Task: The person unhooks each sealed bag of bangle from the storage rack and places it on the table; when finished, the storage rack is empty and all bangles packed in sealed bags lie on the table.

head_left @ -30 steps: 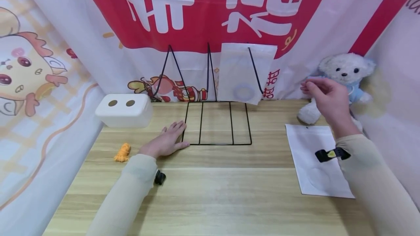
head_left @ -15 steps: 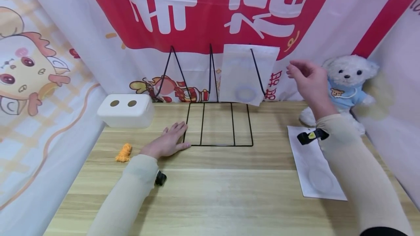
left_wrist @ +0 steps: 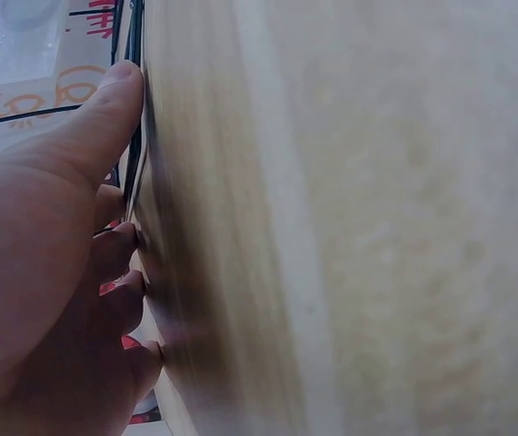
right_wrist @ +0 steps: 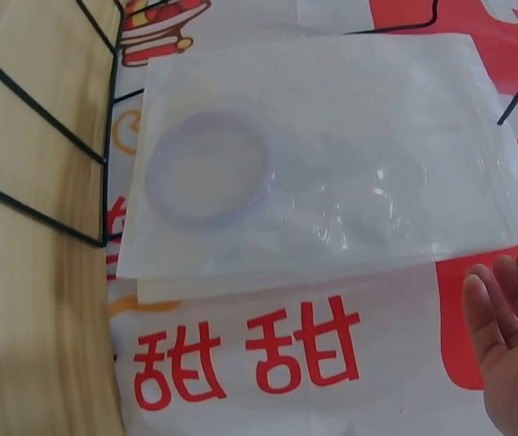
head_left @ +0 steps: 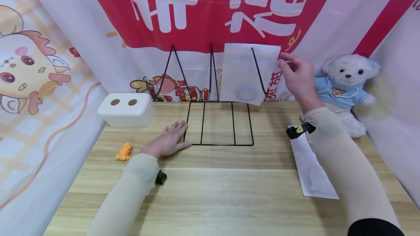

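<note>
A black wire rack (head_left: 218,144) stands on the table, its upright triangular dividers against the back curtain. On its right side hangs a translucent white bag (head_left: 237,74); a pale ring shape (right_wrist: 209,170) shows through it. My left hand (head_left: 166,142) rests flat, fingers spread, with its fingertips and thumb at the rack base's left edge. My right hand (head_left: 299,77) is raised at the bag's upper right edge. In the right wrist view its bent fingers (right_wrist: 488,318) and thumb sit around the bag's corner, apart from each other; whether they touch it is hard to tell.
A second white bag (head_left: 310,166) lies flat on the table at right, partly under my right forearm. Behind it sits a white teddy bear (head_left: 344,86) in blue. At left stand a white box (head_left: 126,110) with two holes and a small orange yarn bundle (head_left: 124,152).
My right hand has moved left from in front of the teddy bear to the hanging bag's edge. My left hand has stayed at the rack. The view has shifted slightly.
</note>
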A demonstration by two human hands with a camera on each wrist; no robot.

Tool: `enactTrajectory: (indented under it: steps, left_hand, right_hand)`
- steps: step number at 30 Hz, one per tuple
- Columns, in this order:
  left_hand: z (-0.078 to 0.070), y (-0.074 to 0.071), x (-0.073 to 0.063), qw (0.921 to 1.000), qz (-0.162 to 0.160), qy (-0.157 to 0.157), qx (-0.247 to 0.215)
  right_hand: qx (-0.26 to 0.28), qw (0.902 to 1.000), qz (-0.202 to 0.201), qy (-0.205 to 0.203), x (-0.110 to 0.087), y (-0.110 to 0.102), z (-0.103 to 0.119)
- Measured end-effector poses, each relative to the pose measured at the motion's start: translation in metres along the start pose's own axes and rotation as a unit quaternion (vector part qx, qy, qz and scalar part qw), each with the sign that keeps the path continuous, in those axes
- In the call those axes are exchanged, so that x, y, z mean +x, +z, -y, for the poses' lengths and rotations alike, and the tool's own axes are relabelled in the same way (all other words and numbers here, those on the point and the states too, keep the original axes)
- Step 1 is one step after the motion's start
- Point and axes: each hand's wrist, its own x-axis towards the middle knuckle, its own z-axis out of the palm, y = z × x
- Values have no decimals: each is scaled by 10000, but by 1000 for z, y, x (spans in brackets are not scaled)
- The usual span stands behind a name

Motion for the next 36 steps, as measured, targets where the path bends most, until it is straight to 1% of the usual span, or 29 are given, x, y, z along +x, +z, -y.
enactTrajectory:
  steps: [9, 20, 26, 31, 36]
  left_hand:
    - [0, -1, 0, 9997, -129, 189, 46]
    - [2, 3, 1, 9999, -90, 131, 32]
    - [3, 4, 0, 9999, -85, 134, 37]
    - [1, 3, 0, 9999, -100, 127, 43]
    - [0, 2, -1, 9999, -81, 102, 40]
  right_hand:
    - [115, 9996, -112, -246, -6, 3, 1]
    - [563, 9966, -464, -371, -13, 6, -3]
    - [684, 9951, -531, -485, -16, 8, -5]
    - [812, 9942, -540, -443, -19, 9, -3]
    - [874, 9942, -545, -315, -18, 10, 0]
